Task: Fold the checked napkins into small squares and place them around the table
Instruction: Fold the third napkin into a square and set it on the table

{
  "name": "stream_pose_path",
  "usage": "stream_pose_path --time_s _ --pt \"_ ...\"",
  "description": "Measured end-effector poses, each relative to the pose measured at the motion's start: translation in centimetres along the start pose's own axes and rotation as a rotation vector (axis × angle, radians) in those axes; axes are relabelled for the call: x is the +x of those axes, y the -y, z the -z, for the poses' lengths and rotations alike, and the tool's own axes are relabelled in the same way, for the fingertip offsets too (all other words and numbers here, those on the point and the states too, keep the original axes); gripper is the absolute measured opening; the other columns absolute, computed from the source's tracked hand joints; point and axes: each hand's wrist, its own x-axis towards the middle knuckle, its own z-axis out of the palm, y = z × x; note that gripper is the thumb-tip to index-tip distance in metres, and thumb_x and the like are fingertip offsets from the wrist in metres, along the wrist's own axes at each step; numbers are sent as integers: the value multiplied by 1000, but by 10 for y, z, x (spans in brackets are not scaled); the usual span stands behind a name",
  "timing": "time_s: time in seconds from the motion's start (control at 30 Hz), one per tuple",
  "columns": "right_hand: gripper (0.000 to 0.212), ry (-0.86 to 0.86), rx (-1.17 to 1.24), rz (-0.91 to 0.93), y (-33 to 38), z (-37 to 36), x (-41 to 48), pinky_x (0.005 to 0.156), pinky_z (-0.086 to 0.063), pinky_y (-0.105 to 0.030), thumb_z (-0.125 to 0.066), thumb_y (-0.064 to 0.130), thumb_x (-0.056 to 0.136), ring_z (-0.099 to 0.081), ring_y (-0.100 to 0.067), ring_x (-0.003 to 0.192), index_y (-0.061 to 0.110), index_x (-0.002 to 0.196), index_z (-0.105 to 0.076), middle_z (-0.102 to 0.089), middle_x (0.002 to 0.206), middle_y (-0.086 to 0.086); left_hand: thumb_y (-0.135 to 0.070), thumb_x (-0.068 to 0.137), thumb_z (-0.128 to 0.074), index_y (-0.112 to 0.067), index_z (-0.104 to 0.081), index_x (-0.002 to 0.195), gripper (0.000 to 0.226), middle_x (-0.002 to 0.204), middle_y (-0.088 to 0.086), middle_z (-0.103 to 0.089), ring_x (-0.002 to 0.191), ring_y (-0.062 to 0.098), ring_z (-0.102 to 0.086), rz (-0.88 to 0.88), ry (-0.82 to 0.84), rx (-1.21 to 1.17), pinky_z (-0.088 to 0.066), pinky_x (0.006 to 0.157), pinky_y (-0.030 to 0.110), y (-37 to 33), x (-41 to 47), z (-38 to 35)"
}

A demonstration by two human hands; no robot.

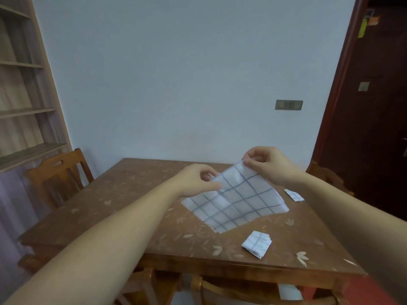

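Note:
A white napkin with a grey-blue check [236,201] lies spread over the middle of the brown table [123,208], its far edge lifted off the surface. My left hand [197,178] pinches the far left corner of that edge. My right hand [265,162] pinches the far right corner, higher up. One napkin folded into a small square [256,243] rests near the table's front edge. Another small folded napkin [294,194] lies at the right side, just beyond my right forearm.
A wooden chair [59,172] stands at the table's left side, and chair backs [211,289] show below the front edge. Shelves [22,84] fill the left wall. A dark door [374,106] is at the right; a white scrap [289,291] lies on the floor.

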Motion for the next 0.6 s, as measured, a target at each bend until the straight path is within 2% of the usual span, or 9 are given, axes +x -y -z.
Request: stream_pose_path --time_s 0.07,0.1,0.17,0.2,0.27,0.33,0.4,0.47,0.6 --pt "10 48 15 23 9 -8 1 60 -43 -12 -64 10 90 -56 1 60 14 84 -71 -71 69 -1 -39 80 -76 -25 -74 93 19 96 -10 -74 91 4 -67 -52 -21 -109 -51 88 30 -9 2 -12" --pt "9 63 17 35 12 -11 2 67 -45 -18 -65 11 89 -58 -3 67 14 84 -72 -73 74 -8 -38 81 -74 -21 -76 91 19 90 -10 -74 84 6 -66 -75 -41 -163 -50 83 30 -14 4 -18" --pt "7 54 43 52 15 -13 1 72 -45 -29 -69 15 87 -59 -12 72 16 82 -74 -74 82 -15 -44 80 -71 -13 -75 88 32 80 -4 -68 74 9 -57 -91 -79 -251 -43 73 32 -22 6 -23" --pt "7 37 65 47 16 -12 1 71 -46 -32 -70 17 86 -59 -17 70 17 81 -74 -75 82 -14 -48 77 -70 -11 -75 87 39 78 -1 -67 73 10 -55 -86 -92 -277 -40 72 32 -24 6 -23" --pt "11 33 70 33 16 -8 -2 65 -48 -35 -71 22 87 -59 -20 63 16 78 -75 -74 73 -5 -46 79 -71 -14 -76 86 34 81 4 -73 72 10 -59 -76 -100 -330 -43 70 32 -28 4 -20" --pt "16 34 71 34 16 -5 -6 56 -42 -20 -69 21 90 -53 -3 53 13 77 -75 -66 60 12 -39 84 -71 -12 -76 84 27 81 8 -75 69 11 -61 -69 -103 -375 -45 68 31 -31 2 -17" --pt "19 3 110 40 18 -3 -8 49 -34 -8 -65 19 93 -47 4 45 10 78 -73 -57 50 18 -37 87 -69 -5 -72 80 33 69 6 -64 64 13 -52 -90 -126 -372 -39 62 30 -36 1 -16" --pt "23 -10 128 46 20 -2 -10 45 -30 -7 -61 20 96 -42 2 40 10 78 -70 -49 43 19 -38 88 -67 1 -68 79 40 67 4 -51 63 13 -44 -110 -164 -384 -32 61 30 -39 1 -16" --pt "41 -2 40 96 26 -4 -12 42 -25 -11 -55 22 99 -31 -3 40 17 58 -50 -31 41 15 -43 86 -67 -7 -67 70 39 62 0 -54 59 13 -46 -110 -238 -391 -35 60 30 -40 -1 -14"
